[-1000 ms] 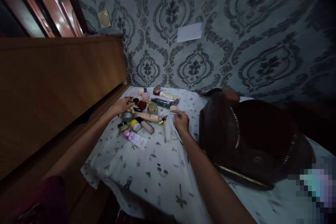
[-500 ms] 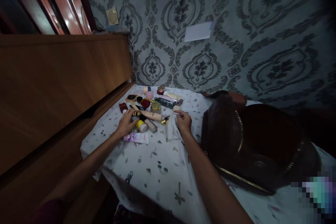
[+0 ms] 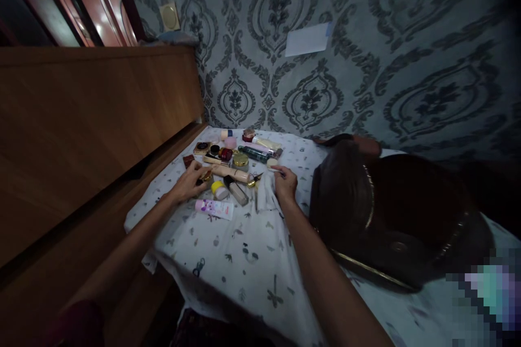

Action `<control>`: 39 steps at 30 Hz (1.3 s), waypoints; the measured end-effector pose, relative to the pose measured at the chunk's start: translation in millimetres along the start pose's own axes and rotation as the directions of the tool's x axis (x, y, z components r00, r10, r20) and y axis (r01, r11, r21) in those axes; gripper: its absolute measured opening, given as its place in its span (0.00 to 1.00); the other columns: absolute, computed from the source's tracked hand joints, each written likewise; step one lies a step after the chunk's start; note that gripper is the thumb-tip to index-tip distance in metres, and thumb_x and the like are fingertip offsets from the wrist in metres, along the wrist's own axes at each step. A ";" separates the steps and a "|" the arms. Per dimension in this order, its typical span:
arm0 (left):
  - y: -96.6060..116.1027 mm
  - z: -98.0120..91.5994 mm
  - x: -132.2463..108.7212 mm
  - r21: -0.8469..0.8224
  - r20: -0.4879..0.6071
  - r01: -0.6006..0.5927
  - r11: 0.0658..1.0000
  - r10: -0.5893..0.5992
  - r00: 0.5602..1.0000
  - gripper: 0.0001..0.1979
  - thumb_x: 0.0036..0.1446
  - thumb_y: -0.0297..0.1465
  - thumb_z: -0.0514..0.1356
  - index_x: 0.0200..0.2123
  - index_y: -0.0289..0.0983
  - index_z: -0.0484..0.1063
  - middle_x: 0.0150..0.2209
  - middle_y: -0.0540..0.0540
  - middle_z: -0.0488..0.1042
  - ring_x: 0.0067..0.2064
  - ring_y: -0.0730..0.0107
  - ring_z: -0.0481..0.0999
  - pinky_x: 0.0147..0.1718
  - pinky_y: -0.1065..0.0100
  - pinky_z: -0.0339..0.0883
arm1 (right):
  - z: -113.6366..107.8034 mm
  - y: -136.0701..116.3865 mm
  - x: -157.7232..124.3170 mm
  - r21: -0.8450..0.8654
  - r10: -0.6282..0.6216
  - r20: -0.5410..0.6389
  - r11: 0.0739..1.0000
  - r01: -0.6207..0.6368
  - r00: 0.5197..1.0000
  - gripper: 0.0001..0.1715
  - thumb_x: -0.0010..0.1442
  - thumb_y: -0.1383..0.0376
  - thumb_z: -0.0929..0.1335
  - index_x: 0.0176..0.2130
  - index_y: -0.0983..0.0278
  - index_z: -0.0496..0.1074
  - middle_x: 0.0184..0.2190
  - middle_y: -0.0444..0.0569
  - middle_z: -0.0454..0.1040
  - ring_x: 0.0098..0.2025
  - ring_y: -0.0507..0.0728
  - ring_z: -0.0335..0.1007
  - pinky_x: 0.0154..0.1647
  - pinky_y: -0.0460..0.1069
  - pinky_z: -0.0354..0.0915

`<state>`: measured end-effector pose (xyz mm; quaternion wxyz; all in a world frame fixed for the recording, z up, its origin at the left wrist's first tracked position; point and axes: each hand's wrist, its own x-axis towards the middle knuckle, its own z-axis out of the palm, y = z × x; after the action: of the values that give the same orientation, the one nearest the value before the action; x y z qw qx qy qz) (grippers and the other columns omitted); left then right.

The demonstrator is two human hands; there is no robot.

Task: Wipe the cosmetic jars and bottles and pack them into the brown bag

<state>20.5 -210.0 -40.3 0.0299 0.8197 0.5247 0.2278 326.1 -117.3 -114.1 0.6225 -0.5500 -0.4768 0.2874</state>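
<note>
My left hand has its fingers closed on a small dark, gold-rimmed jar, tilted at the left of the cosmetics. In my right hand is a white cloth, pinched and hanging onto the bed sheet. Between the hands lie a beige tube, a grey bottle with a black cap and a yellow-capped bottle. A pink and white tube lies nearest me. Behind are a gold-lidded jar, a dark green tube and a dark red jar.
A large brown leather bag stands open to the right. The wooden board rises along the left side. Patterned wallpaper closes off the back, with a white paper on it. White printed fabric covers the surface.
My left hand has shifted left with the gold-rimmed jar, away from the yellow-capped bottle. My right hand keeps the cloth in nearly the same place. The view has shifted slightly.
</note>
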 end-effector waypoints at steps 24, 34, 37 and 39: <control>89.8 65.8 22.3 0.365 0.169 -0.266 0.892 0.217 0.961 0.16 0.66 0.40 0.53 0.52 0.41 0.67 0.65 0.37 0.58 0.68 0.48 0.53 0.54 0.49 0.68 | -25.2 -120.9 -26.4 -0.054 -0.366 0.050 0.928 0.369 0.929 0.18 0.53 0.67 0.61 0.36 0.66 0.79 0.34 0.49 0.79 0.30 0.55 0.68 0.34 0.49 0.63; 40.9 15.6 -12.0 0.374 -0.079 0.111 0.921 -0.087 0.993 0.20 0.63 0.35 0.55 0.57 0.39 0.64 0.63 0.34 0.61 0.64 0.44 0.60 0.56 0.43 0.60 | -50.6 -99.7 -91.5 -0.103 -0.397 0.334 0.886 0.452 0.855 0.16 0.61 0.65 0.61 0.43 0.63 0.76 0.40 0.52 0.77 0.42 0.59 0.73 0.41 0.52 0.68; 17.4 9.4 -23.5 0.201 -0.005 0.225 0.953 -0.229 0.974 0.29 0.61 0.38 0.57 0.63 0.41 0.55 0.59 0.37 0.65 0.58 0.48 0.67 0.53 0.48 0.65 | -56.6 -75.7 -119.8 -0.197 -0.343 0.556 0.830 0.521 0.757 0.18 0.62 0.63 0.63 0.49 0.63 0.73 0.49 0.56 0.73 0.51 0.61 0.71 0.51 0.57 0.67; 7.7 11.1 -25.3 0.084 0.029 0.228 0.970 -0.231 0.972 0.31 0.60 0.37 0.57 0.65 0.42 0.52 0.57 0.40 0.68 0.56 0.53 0.70 0.53 0.52 0.66 | -60.0 -65.7 -132.7 -0.278 -0.289 0.650 0.770 0.575 0.702 0.20 0.60 0.63 0.65 0.51 0.64 0.72 0.54 0.58 0.71 0.56 0.64 0.67 0.56 0.60 0.65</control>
<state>22.7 -233.5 -56.6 0.0334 0.7583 0.6241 0.1855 319.3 -274.1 -84.3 0.3508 -0.4365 -0.8134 0.1573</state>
